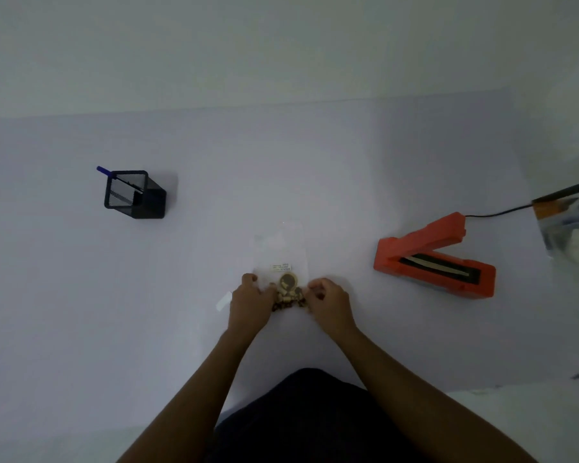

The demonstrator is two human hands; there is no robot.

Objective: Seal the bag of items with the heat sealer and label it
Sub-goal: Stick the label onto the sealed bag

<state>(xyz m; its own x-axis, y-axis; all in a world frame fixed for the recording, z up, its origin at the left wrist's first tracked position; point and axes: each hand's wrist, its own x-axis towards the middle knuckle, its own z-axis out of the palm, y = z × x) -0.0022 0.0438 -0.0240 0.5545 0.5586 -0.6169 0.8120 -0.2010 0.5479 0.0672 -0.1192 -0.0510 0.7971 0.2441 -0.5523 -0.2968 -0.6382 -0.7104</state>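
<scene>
Your left hand (249, 302) and right hand (330, 304) pinch the clear bag (281, 252) at its near corners, brown items (288, 292) inside. The mesh holder (134, 193) holds a blue pen (103, 170); the orange sealer (435, 259) lies with its lid up.

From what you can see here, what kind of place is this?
Probably a small packing or craft desk: an orange heat sealer stands open on a plain white table, with a mesh pen holder nearby.
</scene>
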